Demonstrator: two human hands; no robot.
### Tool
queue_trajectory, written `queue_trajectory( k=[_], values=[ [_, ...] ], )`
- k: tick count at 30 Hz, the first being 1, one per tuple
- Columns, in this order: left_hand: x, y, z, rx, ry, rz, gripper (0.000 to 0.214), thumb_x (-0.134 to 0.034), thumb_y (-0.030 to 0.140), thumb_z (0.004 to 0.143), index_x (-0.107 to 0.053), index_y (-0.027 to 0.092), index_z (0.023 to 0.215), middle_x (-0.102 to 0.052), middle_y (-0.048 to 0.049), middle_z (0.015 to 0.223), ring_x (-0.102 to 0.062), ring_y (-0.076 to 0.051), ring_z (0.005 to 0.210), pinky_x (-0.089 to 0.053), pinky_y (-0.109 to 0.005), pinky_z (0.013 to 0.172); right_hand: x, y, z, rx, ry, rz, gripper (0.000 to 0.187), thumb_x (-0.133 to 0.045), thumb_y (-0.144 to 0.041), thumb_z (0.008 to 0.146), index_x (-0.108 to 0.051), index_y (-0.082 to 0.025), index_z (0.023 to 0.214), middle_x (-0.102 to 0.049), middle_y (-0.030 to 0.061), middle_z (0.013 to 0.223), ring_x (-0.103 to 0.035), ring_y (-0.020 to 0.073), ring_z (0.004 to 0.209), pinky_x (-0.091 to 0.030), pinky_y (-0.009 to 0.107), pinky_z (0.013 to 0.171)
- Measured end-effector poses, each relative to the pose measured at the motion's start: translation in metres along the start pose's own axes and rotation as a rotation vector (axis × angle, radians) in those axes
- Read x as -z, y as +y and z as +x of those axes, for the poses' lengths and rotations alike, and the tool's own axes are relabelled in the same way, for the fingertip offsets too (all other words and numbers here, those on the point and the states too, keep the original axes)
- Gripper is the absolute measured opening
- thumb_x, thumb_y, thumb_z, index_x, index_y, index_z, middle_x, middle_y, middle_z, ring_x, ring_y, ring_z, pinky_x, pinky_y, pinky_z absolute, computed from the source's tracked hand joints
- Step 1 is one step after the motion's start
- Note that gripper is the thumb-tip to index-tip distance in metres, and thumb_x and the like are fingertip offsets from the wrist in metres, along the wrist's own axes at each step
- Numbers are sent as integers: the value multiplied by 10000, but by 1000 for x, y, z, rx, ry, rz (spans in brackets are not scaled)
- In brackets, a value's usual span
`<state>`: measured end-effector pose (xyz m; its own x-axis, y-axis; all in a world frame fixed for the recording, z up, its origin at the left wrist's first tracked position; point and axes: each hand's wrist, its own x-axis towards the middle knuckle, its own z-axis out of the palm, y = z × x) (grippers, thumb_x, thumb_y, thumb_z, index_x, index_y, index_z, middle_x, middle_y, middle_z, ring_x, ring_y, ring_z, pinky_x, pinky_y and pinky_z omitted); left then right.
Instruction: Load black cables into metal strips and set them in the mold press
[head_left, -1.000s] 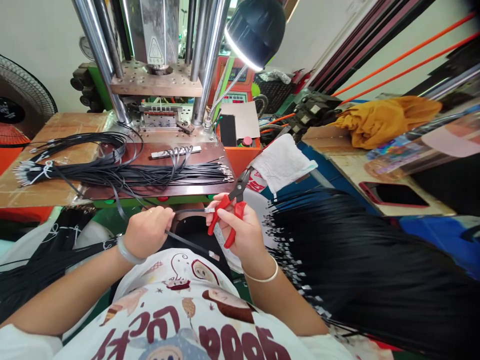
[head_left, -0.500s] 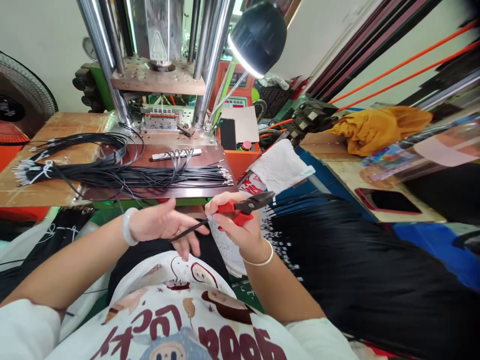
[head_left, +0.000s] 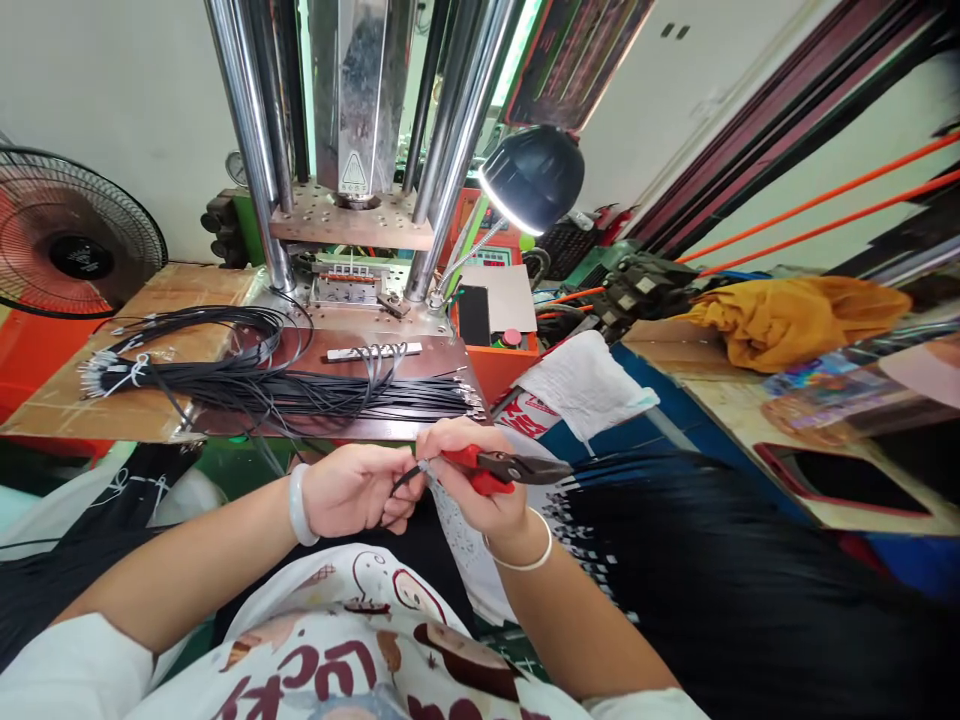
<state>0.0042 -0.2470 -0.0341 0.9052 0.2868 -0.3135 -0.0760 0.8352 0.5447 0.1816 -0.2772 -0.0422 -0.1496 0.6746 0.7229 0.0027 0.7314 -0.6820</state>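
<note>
My left hand (head_left: 364, 490) is closed, pinching a black cable (head_left: 407, 479) near its light-coloured end. Red-handled pliers (head_left: 499, 469) lie across my right hand (head_left: 472, 480), their dark jaws pointing right, away from the cable. The thumb and forefinger of that same hand meet the cable's tip, close to my left fingertips. Both hands are held in front of my body, just below the front edge of the press table. A bundle of black cables (head_left: 322, 392), tied with white at its left end, lies on that table beyond my hands.
Behind the bundle stands a press with steel columns (head_left: 255, 150), a lamp (head_left: 534, 180) at its right. A large heap of black cables (head_left: 720, 560) spreads on the right. Farther right lie a phone (head_left: 847, 478) and a yellow cloth (head_left: 802, 315). A fan (head_left: 79, 255) stands left.
My left fingers, spread half a second ago, have closed around the cable near its end and come closer to my right hand. The pliers stay in my right hand. The view has tilted up slightly.
</note>
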Motion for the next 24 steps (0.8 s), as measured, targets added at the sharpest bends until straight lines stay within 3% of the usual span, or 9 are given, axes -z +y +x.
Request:
queue_trajectory(
  k=[7,11,14,17,21,24],
  values=[
    [-7,7,-2,-117,68,63,308,-676,373,762,-591,92,670,-421,-12,657,-368,-94,590,-304,-212,566,-2,6,12,16,-3,-22,313,-548,-47,840,-567,-250,1079,-624,35,891,-622,191,843,-530,409,755],
    [-8,12,0,-396,271,218,322,-668,364,791,-555,109,631,-452,-9,630,-397,-89,585,-328,-208,568,-2,8,12,-107,152,-192,219,-575,-135,863,-562,-242,1053,-616,34,902,-617,172,823,-532,363,747],
    [-5,13,2,-555,386,311,346,-662,452,819,-558,135,730,-402,41,566,-287,-59,485,-227,-180,465,0,9,6,-236,208,-296,268,-610,-222,863,-560,-232,1126,-623,30,902,-599,145,755,-534,315,697],
    [1,11,1,-645,456,377,365,-651,521,817,-582,173,902,-328,78,556,-196,-55,453,-157,-173,428,0,11,-3,-337,174,-373,313,-633,-287,853,-566,-221,1153,-629,29,899,-590,140,734,-533,312,701],
    [9,9,-2,-865,657,730,357,-607,501,863,-639,166,983,-409,42,577,-360,-80,511,-295,-183,477,-2,11,-9,-361,105,-431,358,-628,-291,852,-562,-217,1196,-649,51,954,-618,168,804,-539,345,769],
    [5,12,-5,-810,583,597,316,-515,486,919,-580,181,967,-381,62,536,-293,-67,447,-239,-165,427,-3,8,-6,-252,53,-538,401,-624,-257,847,-548,-232,1239,-653,68,1013,-623,194,870,-536,359,787]
  ],
)
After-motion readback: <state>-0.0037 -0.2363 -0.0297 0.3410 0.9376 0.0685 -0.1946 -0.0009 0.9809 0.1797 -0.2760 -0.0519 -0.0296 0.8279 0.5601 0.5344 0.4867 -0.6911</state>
